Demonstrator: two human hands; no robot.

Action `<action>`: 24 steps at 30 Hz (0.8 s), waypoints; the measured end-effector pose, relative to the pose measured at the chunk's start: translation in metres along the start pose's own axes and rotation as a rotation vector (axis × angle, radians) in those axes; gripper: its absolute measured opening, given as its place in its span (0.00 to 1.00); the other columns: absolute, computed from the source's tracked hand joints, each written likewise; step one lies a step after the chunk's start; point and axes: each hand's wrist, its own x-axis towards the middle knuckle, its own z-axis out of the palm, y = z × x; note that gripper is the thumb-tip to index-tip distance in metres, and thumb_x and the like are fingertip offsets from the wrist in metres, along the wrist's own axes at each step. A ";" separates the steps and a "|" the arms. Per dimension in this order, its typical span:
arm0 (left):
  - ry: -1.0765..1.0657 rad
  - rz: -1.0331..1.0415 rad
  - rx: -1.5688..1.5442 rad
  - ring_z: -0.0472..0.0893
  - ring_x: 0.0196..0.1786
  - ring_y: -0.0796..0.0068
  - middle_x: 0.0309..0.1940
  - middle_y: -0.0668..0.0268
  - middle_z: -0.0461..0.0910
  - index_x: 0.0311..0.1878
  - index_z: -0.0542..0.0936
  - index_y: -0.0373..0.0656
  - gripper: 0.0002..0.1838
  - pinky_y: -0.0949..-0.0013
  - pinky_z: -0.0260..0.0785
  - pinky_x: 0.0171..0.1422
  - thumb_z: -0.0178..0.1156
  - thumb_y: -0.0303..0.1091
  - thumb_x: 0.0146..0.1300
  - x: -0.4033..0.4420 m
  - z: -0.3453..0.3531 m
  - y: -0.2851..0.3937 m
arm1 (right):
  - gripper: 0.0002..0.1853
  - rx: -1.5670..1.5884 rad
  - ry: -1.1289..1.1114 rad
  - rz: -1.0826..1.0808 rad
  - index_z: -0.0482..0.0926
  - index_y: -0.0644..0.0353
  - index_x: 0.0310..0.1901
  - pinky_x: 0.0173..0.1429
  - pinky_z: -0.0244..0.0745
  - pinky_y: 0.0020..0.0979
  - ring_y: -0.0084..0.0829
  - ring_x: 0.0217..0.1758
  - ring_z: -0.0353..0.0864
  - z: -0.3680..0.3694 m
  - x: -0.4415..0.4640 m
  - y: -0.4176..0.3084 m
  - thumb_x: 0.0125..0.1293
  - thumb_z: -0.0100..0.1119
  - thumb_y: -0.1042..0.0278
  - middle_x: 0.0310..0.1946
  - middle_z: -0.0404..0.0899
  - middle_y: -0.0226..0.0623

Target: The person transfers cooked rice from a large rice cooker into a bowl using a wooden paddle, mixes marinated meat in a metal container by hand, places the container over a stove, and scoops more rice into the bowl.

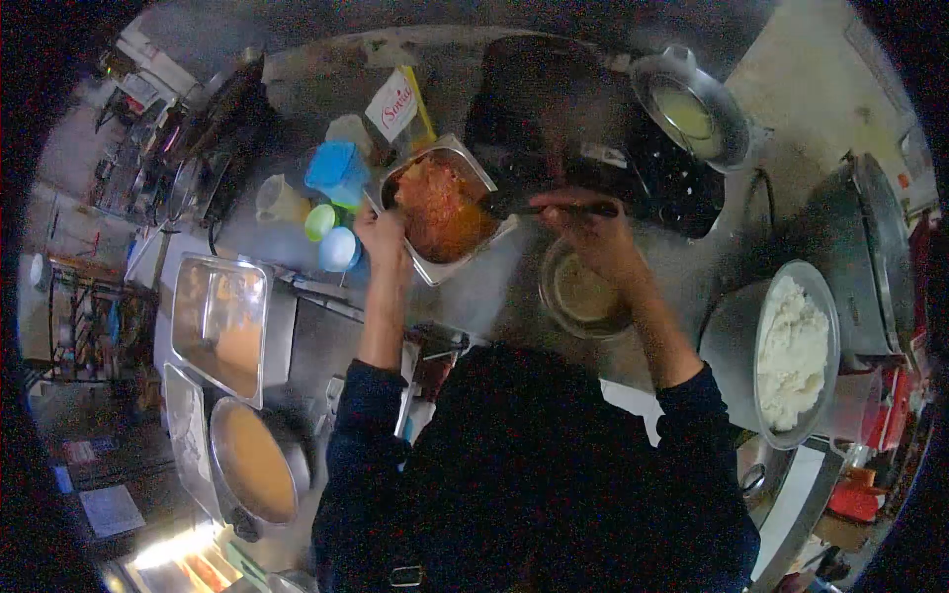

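A steel pan of orange-red food sits tilted in the upper middle. My left hand is closed on the pan's left edge. In my right hand is a dark-handled utensil, held level, with its dark end over the right side of the food. Below my right forearm and hand stands a round bowl with pale contents, partly hidden by the arm.
Blue and green containers stand left of the pan. Behind it is a black appliance; a steel bowl stands at back right. White food fills a bowl at right. A deep steel pan and orange liquid are at left.
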 end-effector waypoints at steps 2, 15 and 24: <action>0.008 0.153 0.115 0.74 0.30 0.79 0.32 0.68 0.77 0.37 0.77 0.37 0.15 0.76 0.67 0.34 0.48 0.17 0.45 0.013 0.018 0.011 | 0.06 0.061 0.052 -0.045 0.79 0.60 0.37 0.44 0.73 0.27 0.27 0.40 0.78 -0.011 0.014 0.004 0.59 0.55 0.72 0.36 0.79 0.35; -0.085 0.170 0.094 0.72 0.30 0.76 0.29 0.66 0.76 0.36 0.75 0.33 0.12 0.73 0.66 0.33 0.46 0.17 0.48 0.128 0.126 0.026 | 0.07 -0.058 0.629 -0.092 0.78 0.65 0.36 0.41 0.70 0.24 0.23 0.34 0.76 -0.095 0.024 0.002 0.59 0.54 0.72 0.32 0.79 0.35; 0.081 0.675 0.823 0.74 0.29 0.72 0.27 0.59 0.78 0.38 0.74 0.28 0.20 0.69 0.67 0.33 0.62 0.33 0.44 0.195 0.180 -0.003 | 0.13 0.086 0.734 0.034 0.74 0.70 0.41 0.44 0.75 0.32 0.34 0.39 0.78 -0.097 -0.006 0.006 0.64 0.48 0.66 0.39 0.76 0.44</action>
